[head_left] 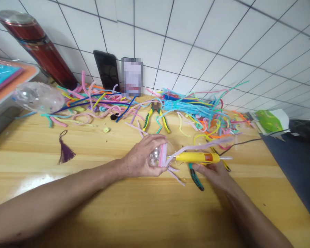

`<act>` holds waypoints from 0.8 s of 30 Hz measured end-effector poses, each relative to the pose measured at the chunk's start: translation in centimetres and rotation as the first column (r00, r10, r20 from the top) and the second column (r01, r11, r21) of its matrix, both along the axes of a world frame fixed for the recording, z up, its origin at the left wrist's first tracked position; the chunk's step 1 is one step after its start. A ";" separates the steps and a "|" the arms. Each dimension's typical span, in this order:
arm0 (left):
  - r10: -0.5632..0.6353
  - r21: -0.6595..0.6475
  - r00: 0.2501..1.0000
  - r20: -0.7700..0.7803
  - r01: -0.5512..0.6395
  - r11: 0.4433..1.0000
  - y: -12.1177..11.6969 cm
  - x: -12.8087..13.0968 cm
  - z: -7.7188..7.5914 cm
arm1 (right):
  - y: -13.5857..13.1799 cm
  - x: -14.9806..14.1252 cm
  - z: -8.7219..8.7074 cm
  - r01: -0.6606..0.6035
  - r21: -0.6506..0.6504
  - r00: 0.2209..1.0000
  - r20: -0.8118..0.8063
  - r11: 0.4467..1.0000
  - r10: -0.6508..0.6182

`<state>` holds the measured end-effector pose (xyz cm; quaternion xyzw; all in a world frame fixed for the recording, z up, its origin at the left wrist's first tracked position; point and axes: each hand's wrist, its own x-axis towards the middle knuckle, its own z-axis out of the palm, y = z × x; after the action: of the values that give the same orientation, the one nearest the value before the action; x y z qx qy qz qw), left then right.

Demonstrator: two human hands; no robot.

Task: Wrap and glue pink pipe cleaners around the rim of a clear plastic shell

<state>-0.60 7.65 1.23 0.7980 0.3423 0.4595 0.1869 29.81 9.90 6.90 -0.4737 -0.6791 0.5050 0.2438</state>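
red thermos flask (45, 51) at the white-tiled wall (191, 31), left. black smartphone (106, 70) leans on tiles; blurred panel (132, 76) upright just beside it. purple tassel (66, 152) flat on wooden table (93, 220). green packet (269, 120) near the table's right edge.

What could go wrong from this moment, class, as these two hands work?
The yellow tool, possibly a glue gun, points its tip toward the left grip; if hot, it could burn the fingers.
The rounded clear ball might slip, shifting the lilac strip on it.
Green-handled pliers lie close by the right grip, so a sideways move could knock them.
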 end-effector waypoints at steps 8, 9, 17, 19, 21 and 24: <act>-0.006 -0.005 1.000 0.014 0.006 1.000 0.0 0.0 -0.2 | 0.3 0.0 0.3 0.035 -0.033 0.999 -0.003 0.999 -0.035; -0.006 -0.008 1.000 0.012 0.006 1.000 0.0 0.0 -0.2 | 0.3 0.1 0.3 0.023 -0.035 1.000 -0.002 0.999 -0.023; 0.003 0.000 1.000 0.028 -0.003 1.000 -0.1 0.0 -0.1 | 0.4 0.6 -0.4 0.069 -0.055 0.998 0.002 0.996 -0.069; 0.000 -0.002 0.999 0.039 0.000 1.000 -0.1 0.0 -0.1 | 0.4 0.7 -0.7 0.078 -0.050 0.997 -0.001 0.996 -0.079; 0.002 -0.007 0.999 0.045 -0.001 1.000 0.0 0.0 -0.2 | 0.5 0.8 -0.8 0.065 -0.044 0.998 0.005 0.997 -0.065; 0.004 -0.022 0.999 0.047 -0.003 1.000 0.0 0.0 -0.3 | 0.5 0.7 -0.9 0.054 -0.027 0.999 0.010 0.998 -0.054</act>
<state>-0.55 7.69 0.92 0.7843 0.3441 0.4746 0.2030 30.54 10.40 6.05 -0.4974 -0.6604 0.5051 0.2476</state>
